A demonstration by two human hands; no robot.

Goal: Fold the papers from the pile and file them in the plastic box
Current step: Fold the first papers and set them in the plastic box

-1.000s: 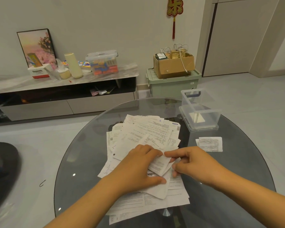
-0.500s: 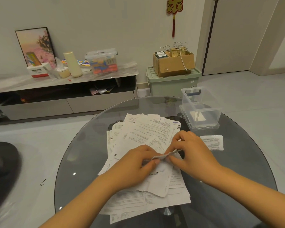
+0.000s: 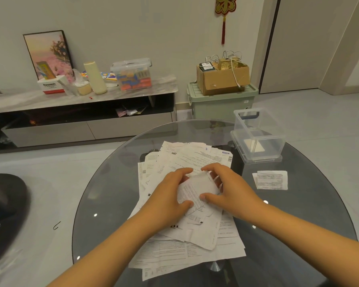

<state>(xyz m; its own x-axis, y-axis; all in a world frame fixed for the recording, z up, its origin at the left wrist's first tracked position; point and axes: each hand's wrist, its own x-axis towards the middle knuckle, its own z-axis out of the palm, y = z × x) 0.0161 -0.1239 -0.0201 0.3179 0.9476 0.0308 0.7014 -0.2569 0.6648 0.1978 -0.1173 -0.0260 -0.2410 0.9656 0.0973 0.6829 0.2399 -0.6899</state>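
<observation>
Progress looks slight, judging by how things lie: the pile of papers is thick and sprawls across the middle of the round glass table, with many printed sheets overlapping at odd angles. The clear plastic box stands open at the far right of the table, seated on what appears to be its own lid, well apart from the pile. Something pale lies on its floor (perhaps a folded paper or two, though the clear walls and reflections make that hard to settle). One folded slip lies on the glass between the box and the pile, folded but not filed. So nearly all of the folding and filing is left to do.

Both hands work on one small receipt held just above the pile's centre. The left hand has its fingers curled over the receipt's far left corner and its thumb pressed on the near edge. The right hand mirrors it, fingers curled over the far right corner and thumb on the near right part of the slip. The receipt bows between them, its top half blank side up, which I take to be a fold in the making; the crease is not yet pressed flat.
</observation>
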